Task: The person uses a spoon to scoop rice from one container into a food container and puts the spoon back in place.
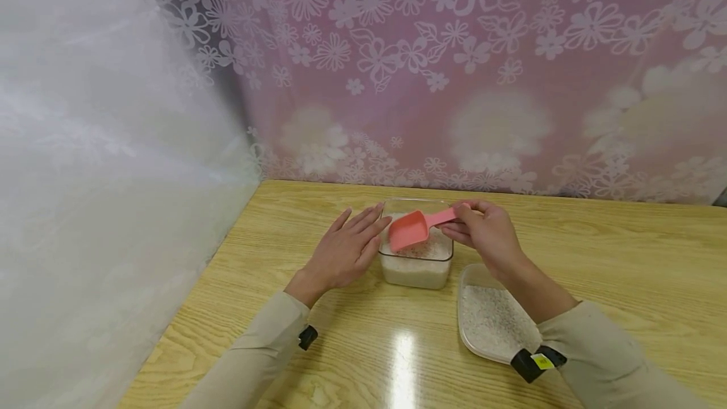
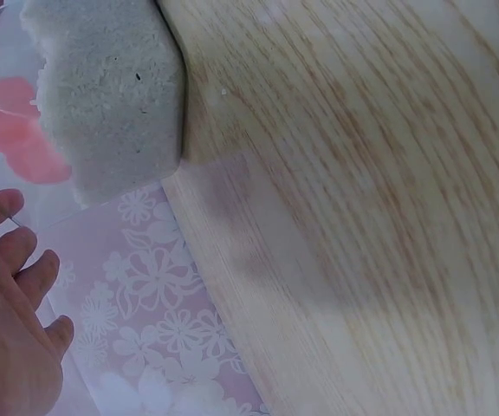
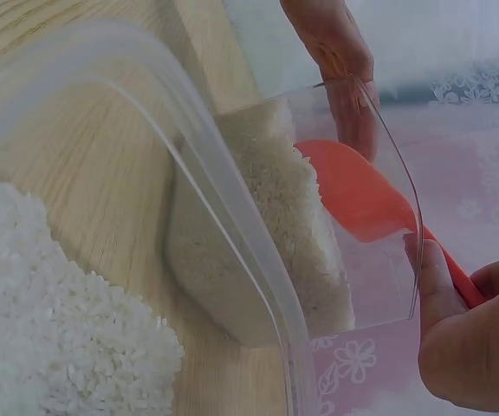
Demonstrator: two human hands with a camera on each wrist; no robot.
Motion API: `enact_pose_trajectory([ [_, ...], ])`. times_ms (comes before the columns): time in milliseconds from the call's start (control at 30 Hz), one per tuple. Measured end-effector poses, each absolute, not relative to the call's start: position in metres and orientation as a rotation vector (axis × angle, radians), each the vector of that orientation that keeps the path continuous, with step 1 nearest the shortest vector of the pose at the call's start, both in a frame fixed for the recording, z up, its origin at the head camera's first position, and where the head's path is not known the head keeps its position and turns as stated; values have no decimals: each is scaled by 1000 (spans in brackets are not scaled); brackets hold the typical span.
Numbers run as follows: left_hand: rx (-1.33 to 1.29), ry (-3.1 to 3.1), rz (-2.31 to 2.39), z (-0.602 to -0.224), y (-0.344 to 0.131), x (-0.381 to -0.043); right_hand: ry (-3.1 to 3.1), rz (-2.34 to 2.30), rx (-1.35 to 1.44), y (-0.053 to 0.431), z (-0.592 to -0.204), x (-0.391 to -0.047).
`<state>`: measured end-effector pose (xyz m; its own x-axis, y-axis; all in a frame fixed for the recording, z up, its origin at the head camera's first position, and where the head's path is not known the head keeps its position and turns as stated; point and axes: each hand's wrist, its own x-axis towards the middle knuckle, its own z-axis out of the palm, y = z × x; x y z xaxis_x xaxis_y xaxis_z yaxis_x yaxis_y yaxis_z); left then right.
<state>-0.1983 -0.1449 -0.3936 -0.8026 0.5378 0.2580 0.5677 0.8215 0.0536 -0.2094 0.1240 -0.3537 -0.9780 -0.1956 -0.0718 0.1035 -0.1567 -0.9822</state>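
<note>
A pink scoop (image 1: pixel 407 232) is held by its handle in my right hand (image 1: pixel 493 232), the thumb and fingers pinching it. Its bowl lies inside a clear, square-sided container (image 1: pixel 416 275), close over the white rice (image 3: pixel 271 182) there. In the right wrist view the bowl's edge meets the rice surface. My left hand (image 1: pixel 343 256) is at the left side of this container, fingers stretched out and fingertips right at the rim. From the left wrist, the loosely extended fingers (image 2: pixel 37 277) show beside the clear wall.
A second translucent container (image 1: pixel 464 327) with white rice (image 3: pixel 68 321) stands nearer on the right, partly under my right forearm. Both stand on a wood-grain table (image 1: pixel 341 346). A pink flowered curtain (image 1: pixel 397 112) hangs behind, and a pale sheet (image 1: pixel 113 175) hangs along the left.
</note>
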Motion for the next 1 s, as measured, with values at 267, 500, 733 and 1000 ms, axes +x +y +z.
enact_pose_trajectory([
  [267,-866,-2763,-215,-395,-145,-199,2096,-2128,-102,124,-353,-209],
  [500,-865,-2758,-243,-396,-145,-199,2230,-2037,-130,129,-353,-209],
  [733,-857,-2766,-267,-395,-144,-198,2310,-2005,-191,136,-352,-208],
  [1000,-856,-2765,-271,-394,-144,-198,2340,-1981,-192,143,-351,-209],
])
